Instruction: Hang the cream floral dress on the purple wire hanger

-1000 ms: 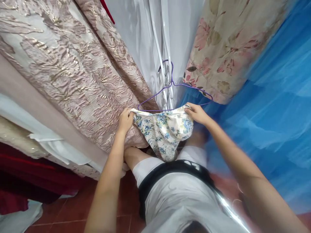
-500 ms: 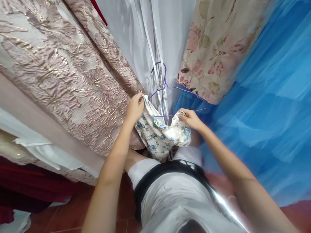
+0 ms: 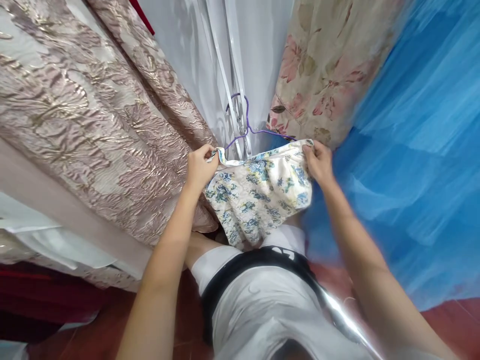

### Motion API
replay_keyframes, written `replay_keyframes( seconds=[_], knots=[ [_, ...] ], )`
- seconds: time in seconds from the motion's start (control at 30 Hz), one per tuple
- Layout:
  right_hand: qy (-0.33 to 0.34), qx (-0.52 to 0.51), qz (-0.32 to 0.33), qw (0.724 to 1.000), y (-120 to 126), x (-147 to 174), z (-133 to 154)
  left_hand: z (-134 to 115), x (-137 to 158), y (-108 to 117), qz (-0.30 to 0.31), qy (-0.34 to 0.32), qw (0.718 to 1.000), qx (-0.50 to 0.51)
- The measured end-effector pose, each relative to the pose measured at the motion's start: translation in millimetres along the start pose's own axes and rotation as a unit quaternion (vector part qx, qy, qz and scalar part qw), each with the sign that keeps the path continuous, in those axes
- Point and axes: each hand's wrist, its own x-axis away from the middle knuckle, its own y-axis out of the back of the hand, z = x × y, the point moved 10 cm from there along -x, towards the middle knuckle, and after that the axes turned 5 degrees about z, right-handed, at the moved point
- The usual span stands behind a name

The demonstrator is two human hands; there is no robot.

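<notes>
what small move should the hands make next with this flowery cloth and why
I'd probably ease the left hand slightly outward to flatten the floral cloth along its top: the edge dips and curls near that hand, yet runs fairly straight up to the right hand, with the purple hanger partly hidden by the cloth.

We record the floor [image 3: 191, 320] as red-brown tile with pale joint lines, exposed on both sides of the white shirt [image 3: 258, 312]. To the left of the shirt, we note dark red fabric [image 3: 48, 290] low over the tile; we cannot establish whether it touches. Farther left of the shirt, we observe pale material [image 3: 12, 351], cut off by the view. To the right of the shirt, blue fabric [image 3: 431, 225] reaches down to the tile; contact is unconfirmed.
</notes>
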Motion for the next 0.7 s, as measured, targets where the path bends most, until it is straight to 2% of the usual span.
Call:
replay_keyframes(
  seconds=[0.1, 0.23, 0.3, 0.4, 0.5, 0.6, 0.67, 0.7],
  knots=[
    [-0.003, 0.001, 0.053, 0.999, -3, -8, 0, 11, 5, 1, -0.012, 0.028, 0.999, -0.011],
    [0.039, 0.048, 0.006, 0.998, 8, -11, 7, 16, 9, -2, -0.011, 0.024, 1.0, -0.014],
    [0.05, 0.058, 0.001, 0.997, 2, -15, 4, 15, 10, -4, -0.009, 0.018, 1.0, -0.014],
    [0.022, 0.067, 0.047, 0.996, -13, -19, -3, 13, 11, -3, -0.011, 0.011, 1.0, -0.026],
    [-0.001, 0.071, 0.077, 0.995, -4, -15, 4, 14, 10, 6, -0.019, 0.001, 0.999, -0.033],
    [-0.04, -0.051, 0.172, 0.983, 2, -4, 18, 23, 7, 19, -0.023, -0.002, 1.0, -0.018],
    [-0.096, -0.176, 0.258, 0.945, -10, 8, 25, 31, 4, 24, -0.021, 0.005, 1.0, 0.0],
    [-0.123, -0.232, 0.276, 0.924, -18, 14, 28, 35, 3, 25, -0.02, 0.01, 1.0, 0.009]
  ],
)
